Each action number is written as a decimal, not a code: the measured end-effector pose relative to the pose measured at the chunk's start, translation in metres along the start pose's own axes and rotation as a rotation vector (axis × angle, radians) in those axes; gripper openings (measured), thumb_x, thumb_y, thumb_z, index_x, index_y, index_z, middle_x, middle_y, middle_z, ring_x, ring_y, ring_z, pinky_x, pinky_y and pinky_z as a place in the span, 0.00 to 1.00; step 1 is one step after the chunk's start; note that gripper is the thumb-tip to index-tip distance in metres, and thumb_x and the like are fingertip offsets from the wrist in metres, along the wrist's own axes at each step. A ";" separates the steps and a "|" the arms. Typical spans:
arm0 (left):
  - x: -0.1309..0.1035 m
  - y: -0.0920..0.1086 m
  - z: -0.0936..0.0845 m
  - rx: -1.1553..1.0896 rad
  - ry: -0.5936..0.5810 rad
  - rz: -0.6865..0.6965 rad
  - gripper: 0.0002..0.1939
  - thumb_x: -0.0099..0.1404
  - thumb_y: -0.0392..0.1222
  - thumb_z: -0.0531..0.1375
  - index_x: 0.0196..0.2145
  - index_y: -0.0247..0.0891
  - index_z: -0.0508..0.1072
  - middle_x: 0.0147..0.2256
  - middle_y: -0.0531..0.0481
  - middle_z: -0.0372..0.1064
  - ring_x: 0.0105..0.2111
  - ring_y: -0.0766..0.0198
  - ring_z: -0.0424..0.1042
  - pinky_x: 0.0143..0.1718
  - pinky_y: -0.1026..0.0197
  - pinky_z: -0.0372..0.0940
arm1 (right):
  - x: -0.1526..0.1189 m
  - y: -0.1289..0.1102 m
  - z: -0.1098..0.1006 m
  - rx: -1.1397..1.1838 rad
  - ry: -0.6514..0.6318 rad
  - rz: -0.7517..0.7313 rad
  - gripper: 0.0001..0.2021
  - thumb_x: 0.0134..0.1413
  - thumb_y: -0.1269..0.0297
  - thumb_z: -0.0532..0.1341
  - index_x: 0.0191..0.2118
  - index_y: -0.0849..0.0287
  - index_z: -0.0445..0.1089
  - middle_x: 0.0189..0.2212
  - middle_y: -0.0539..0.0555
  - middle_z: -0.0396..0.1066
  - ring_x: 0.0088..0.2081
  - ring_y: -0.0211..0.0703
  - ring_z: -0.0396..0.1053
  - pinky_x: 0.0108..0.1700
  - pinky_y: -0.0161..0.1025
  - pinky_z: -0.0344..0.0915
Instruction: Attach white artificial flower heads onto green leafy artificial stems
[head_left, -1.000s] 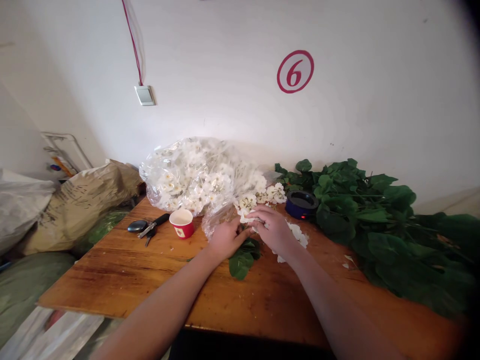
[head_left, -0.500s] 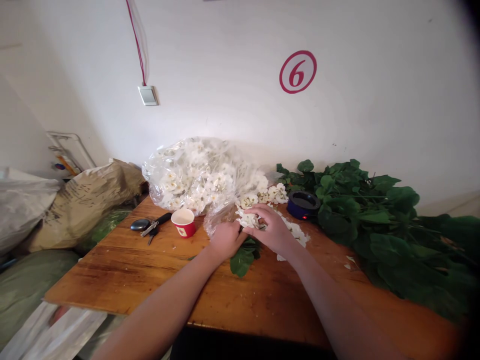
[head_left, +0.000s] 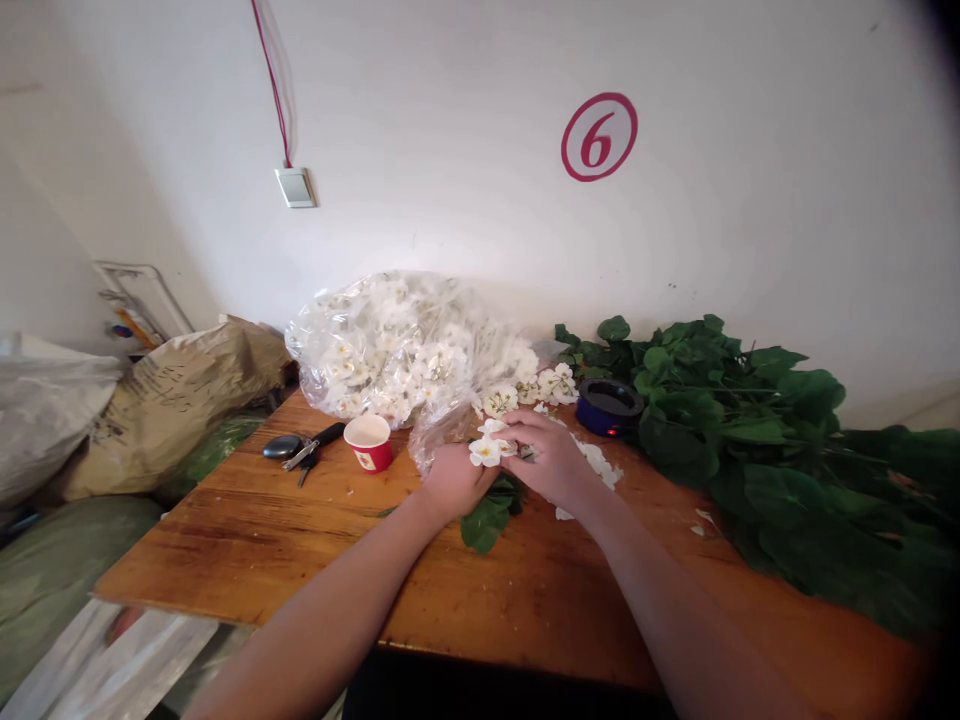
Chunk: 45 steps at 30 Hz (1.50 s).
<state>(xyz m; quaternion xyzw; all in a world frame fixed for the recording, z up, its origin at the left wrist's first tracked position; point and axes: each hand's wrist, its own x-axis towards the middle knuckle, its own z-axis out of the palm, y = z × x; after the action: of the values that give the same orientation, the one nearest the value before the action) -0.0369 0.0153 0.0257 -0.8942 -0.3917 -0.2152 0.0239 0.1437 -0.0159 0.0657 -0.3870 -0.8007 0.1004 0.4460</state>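
My right hand (head_left: 553, 458) pinches a white flower (head_left: 489, 448) with a yellow centre between thumb and fingers. Close against it, my left hand (head_left: 459, 482) is closed, and green leaves (head_left: 486, 520) stick out from under it on the near side. The leaves seem to belong to a stem in my left hand, though the fingers hide the grip. More white flowers (head_left: 498, 401) lie just beyond my hands, and loose white petals (head_left: 600, 465) lie beside my right wrist.
Behind my hands a clear plastic bag (head_left: 382, 345) bulges with white flowers. A red paper cup (head_left: 369, 450) and keys (head_left: 304, 452) lie left on the wooden table (head_left: 262, 545). A blue round pot (head_left: 606, 410) with a red light and a heap of green leafy stems (head_left: 750, 430) stand right.
The white flower in my right hand has turned to show its yellow centre and now sits over my left fingers. Both hands stay in nearly the same place.
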 end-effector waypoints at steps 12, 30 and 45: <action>0.001 0.007 -0.007 0.023 -0.074 -0.070 0.19 0.70 0.51 0.49 0.34 0.36 0.73 0.29 0.44 0.73 0.30 0.58 0.72 0.29 0.61 0.58 | 0.001 0.008 0.001 0.071 0.042 0.048 0.10 0.47 0.76 0.60 0.29 0.56 0.77 0.36 0.53 0.74 0.37 0.41 0.71 0.40 0.38 0.67; -0.002 0.005 -0.014 -0.345 0.025 -0.113 0.08 0.63 0.44 0.55 0.32 0.39 0.71 0.25 0.53 0.70 0.24 0.67 0.66 0.27 0.65 0.56 | 0.006 0.040 -0.095 -0.139 0.569 0.345 0.07 0.43 0.59 0.68 0.25 0.57 0.75 0.33 0.54 0.75 0.35 0.45 0.72 0.38 0.41 0.67; 0.000 0.005 -0.015 -0.159 -0.048 -0.052 0.12 0.69 0.45 0.50 0.36 0.39 0.70 0.29 0.50 0.72 0.28 0.62 0.70 0.28 0.62 0.57 | 0.049 0.132 -0.145 -0.816 -0.144 0.300 0.06 0.47 0.70 0.62 0.28 0.64 0.76 0.33 0.59 0.74 0.35 0.44 0.69 0.40 0.36 0.60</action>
<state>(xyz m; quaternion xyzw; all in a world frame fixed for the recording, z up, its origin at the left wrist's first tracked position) -0.0389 0.0085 0.0403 -0.8878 -0.3969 -0.2245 -0.0621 0.3132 0.0815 0.1142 -0.6353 -0.7390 -0.1336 0.1801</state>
